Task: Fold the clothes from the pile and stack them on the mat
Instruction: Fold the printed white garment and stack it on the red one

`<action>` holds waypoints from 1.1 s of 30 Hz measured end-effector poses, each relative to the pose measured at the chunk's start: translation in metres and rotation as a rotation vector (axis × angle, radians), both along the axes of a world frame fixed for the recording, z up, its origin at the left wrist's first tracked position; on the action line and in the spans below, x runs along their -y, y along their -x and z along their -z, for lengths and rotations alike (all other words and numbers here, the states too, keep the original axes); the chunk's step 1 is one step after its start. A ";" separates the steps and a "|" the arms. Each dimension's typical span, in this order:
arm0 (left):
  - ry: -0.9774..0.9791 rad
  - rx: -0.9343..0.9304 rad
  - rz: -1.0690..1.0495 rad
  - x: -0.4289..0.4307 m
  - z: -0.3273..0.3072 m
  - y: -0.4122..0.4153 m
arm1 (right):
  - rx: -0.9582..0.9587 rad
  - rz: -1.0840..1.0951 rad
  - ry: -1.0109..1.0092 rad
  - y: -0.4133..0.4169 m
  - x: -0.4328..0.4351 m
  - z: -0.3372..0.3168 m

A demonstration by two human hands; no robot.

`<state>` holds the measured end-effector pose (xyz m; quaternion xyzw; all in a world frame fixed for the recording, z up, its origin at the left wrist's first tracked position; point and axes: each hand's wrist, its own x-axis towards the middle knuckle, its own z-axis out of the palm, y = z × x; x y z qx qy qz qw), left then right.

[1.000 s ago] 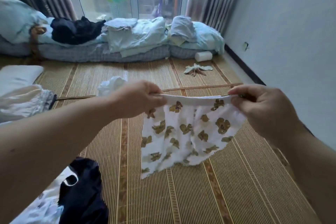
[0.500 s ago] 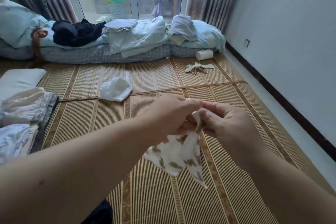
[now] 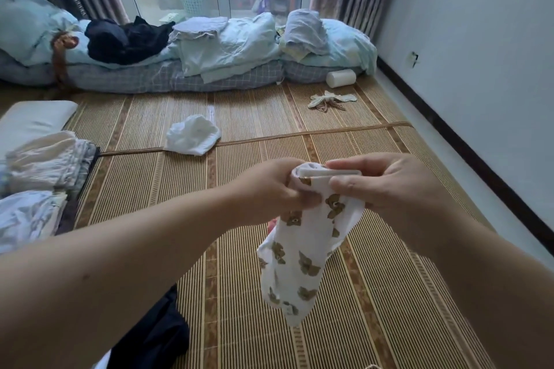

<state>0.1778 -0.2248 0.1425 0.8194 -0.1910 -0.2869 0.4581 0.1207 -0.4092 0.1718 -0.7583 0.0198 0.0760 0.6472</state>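
White shorts with brown bear prints [image 3: 299,252] hang folded in half lengthwise above the bamboo mat [image 3: 374,293]. My left hand [image 3: 269,189] and my right hand [image 3: 386,183] both pinch the doubled waistband, close together. A stack of folded pale clothes [image 3: 45,165] lies at the left on the mat. Dark clothing [image 3: 156,335] sits by my left arm at the bottom. A crumpled white garment [image 3: 193,135] lies farther out on the mat.
Rolled bedding and blue quilts [image 3: 227,45] line the far edge under the window. A white pillow [image 3: 33,120] lies at left. A small pale item [image 3: 329,99] and a white roll [image 3: 340,78] lie near the wall [image 3: 479,69] at right.
The shorts were held spread wide by the waistband; my hands came together, folding them in half. They now hang as a narrow strip and my hands have shifted slightly apart again.
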 end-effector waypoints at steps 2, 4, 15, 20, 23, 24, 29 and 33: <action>0.023 -0.005 -0.020 0.003 0.001 -0.006 | 0.031 -0.007 0.086 0.000 0.003 -0.003; 0.022 -0.022 -0.027 0.003 -0.002 -0.012 | 0.080 0.005 0.169 -0.001 0.008 -0.006; -0.059 0.115 0.019 0.008 -0.034 -0.022 | 0.266 0.164 0.276 -0.009 0.022 -0.015; -0.149 0.265 -0.026 0.028 -0.037 -0.027 | 0.307 0.177 0.489 -0.015 0.026 -0.018; -0.180 0.340 -0.076 0.045 -0.031 -0.038 | 0.282 0.208 0.540 -0.019 0.036 -0.017; -0.189 0.360 -0.080 0.051 -0.030 -0.042 | 0.275 0.218 0.545 -0.020 0.040 -0.017; -0.191 0.451 -0.060 0.083 -0.026 -0.049 | 0.261 0.307 0.540 -0.015 0.062 -0.018; -0.187 0.491 -0.005 0.091 -0.025 -0.042 | 0.257 0.279 0.550 0.006 0.069 -0.017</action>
